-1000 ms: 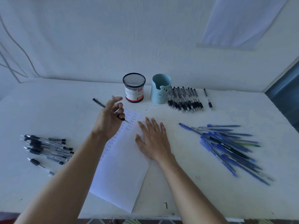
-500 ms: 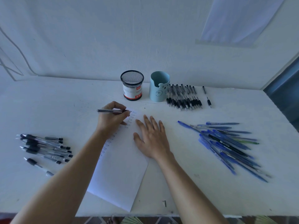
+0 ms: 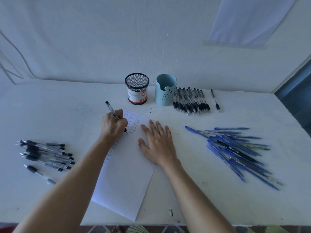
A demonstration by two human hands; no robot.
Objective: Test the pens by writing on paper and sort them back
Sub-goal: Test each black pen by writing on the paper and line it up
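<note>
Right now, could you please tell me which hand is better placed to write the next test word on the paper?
The left hand: it holds the black pen, tip at the paper, while the right hand lies flat, steadying it.

At the middle of the frame the left hand (image 3: 114, 125) grips a black pen (image 3: 110, 108), its tip down on the sheet of paper (image 3: 124, 179) below columns of handwritten "test". The right hand (image 3: 156, 145) lies flat on the sheet's right edge, fingers spread. Behind stand a black mesh pen cup (image 3: 137, 89) and a light blue bear cup (image 3: 165, 89), with a row of black pens (image 3: 190, 101) just right of them. Blue pens (image 3: 235, 152) sprawl at the right and black pens (image 3: 45, 153) lie at the left of the white table (image 3: 218, 199).
</note>
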